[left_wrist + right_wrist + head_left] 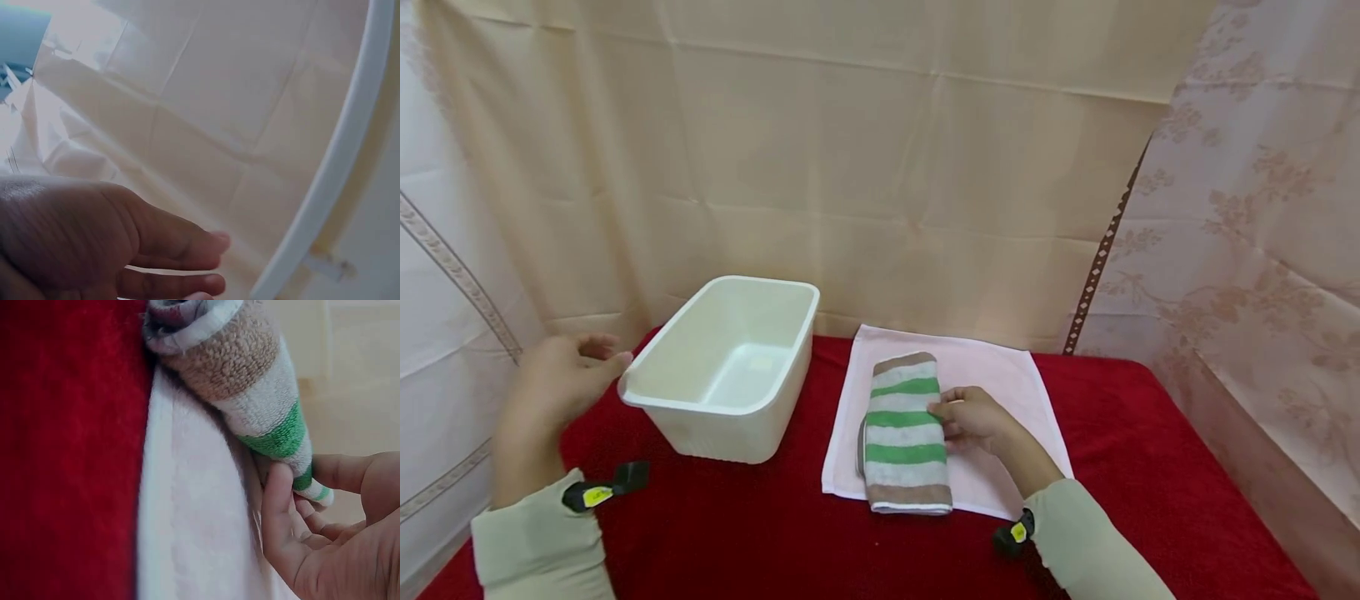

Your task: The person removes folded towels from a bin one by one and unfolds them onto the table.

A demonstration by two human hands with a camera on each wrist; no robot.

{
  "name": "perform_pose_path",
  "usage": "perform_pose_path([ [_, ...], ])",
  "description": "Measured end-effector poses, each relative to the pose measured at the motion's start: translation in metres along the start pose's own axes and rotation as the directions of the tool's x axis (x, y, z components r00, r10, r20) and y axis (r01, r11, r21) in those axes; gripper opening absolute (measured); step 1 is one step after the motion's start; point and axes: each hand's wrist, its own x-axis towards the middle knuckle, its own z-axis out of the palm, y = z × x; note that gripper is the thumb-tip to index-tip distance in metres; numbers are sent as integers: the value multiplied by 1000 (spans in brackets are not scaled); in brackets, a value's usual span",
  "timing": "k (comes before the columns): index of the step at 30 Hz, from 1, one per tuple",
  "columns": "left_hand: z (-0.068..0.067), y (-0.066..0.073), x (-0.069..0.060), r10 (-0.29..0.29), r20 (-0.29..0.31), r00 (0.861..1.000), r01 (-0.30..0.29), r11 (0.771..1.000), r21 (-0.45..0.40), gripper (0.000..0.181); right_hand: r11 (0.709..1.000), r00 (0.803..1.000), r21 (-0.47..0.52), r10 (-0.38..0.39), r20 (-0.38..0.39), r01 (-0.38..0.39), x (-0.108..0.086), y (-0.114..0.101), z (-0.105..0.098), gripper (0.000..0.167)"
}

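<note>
A folded towel with green, white and brown stripes lies on a spread pale pink cloth. My right hand pinches its right edge, thumb on top and fingers beneath. In the right wrist view, the striped towel looks folded in layers, its edge lifted between thumb and fingers of the right hand. My left hand hovers by the left rim of a white plastic tub, holding nothing. From the left wrist view, the fingers of the left hand are loosely bent and apart from the tub rim.
A red cloth covers the table under the tub and the pink cloth. Behind the table hangs a beige curtain. Patterned curtains close off the right side and the left side.
</note>
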Motion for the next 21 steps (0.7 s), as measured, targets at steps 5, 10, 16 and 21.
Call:
perform_pose_path([
  [5, 2, 21, -2, 40, -75, 996, -41, 999, -20, 35, 998, 999, 50, -32, 13, 31, -3, 6, -5, 29],
  [10, 11, 52, -3, 117, -103, 988, -119, 993, -20, 36, 995, 997, 77, -61, 39, 58, -5, 7, -8, 31],
  [16, 23, 94, -12, 204, -102, 974, -202, 979, 28, 35, 992, 995, 92, -90, 42, 85, 0, 7, -9, 34],
  [21, 41, 133, -21, 296, -81, 952, -295, 955, 20, 31, 992, 996, 111, -74, 54, 67, 1, 12, -6, 34],
])
